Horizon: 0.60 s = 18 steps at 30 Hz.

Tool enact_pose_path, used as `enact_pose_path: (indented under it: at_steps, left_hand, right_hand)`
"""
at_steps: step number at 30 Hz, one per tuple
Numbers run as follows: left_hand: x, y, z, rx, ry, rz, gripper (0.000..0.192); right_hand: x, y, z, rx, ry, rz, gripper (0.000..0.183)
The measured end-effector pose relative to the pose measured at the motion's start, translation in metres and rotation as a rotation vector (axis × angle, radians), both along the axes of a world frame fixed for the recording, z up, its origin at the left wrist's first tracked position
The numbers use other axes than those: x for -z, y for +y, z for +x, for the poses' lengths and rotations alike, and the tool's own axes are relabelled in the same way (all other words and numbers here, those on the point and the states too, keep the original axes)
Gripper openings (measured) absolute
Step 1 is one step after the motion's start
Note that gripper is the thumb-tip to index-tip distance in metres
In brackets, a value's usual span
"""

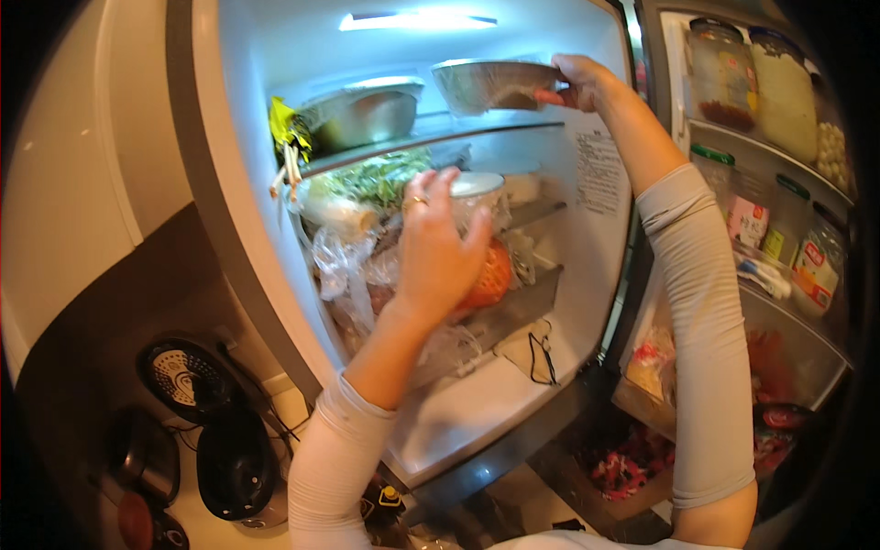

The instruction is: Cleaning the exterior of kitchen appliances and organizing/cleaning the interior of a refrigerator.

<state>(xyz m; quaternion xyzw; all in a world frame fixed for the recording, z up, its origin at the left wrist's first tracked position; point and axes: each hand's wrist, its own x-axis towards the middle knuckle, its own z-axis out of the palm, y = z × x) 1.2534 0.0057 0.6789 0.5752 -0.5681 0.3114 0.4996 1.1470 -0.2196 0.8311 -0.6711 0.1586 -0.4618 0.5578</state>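
Note:
My right hand (581,84) grips the right rim of a metal bowl (495,84) covered in plastic film, at the top shelf of an open refrigerator. Whether the bowl rests on the shelf or is just above it, I cannot tell. Left of it on that shelf sits a second metal bowl (368,113), also film-covered. My left hand (443,247) is raised with fingers apart and nothing in it, in front of the middle shelves. Behind it are leafy greens (385,175), a white-lidded container (476,184) and an orange-red netted bundle (491,278).
The refrigerator door (763,130) stands open at right, its racks holding jars (722,75) and packets. A yellow packet (285,124) hangs at the shelf's left end. A cord-tied cloth bag (526,350) lies at the bottom. Lower left is an open rice cooker (234,460).

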Motion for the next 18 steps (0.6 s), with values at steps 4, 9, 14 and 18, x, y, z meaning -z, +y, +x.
enact_pose_path:
  at_steps: [4,9,14,18]
  left_hand:
    - [-0.010,0.010,-0.006,0.553,0.723,0.134,0.056]
    - [0.004,0.042,-0.033,1.254,1.284,0.197,0.070]
    - [0.044,0.082,-0.045,1.450,1.305,0.360,0.084]
    - [0.081,0.117,-0.050,1.286,1.414,0.498,0.085]
  right_hand:
    - [0.006,0.040,-0.031,-0.005,0.091,0.069,0.026]
    - [0.045,0.008,-0.078,-0.104,0.273,0.190,0.057]
    - [0.112,0.148,-0.118,-0.017,0.255,0.141,0.025]
    - [0.177,0.176,-0.145,-0.088,0.279,0.236,0.025]
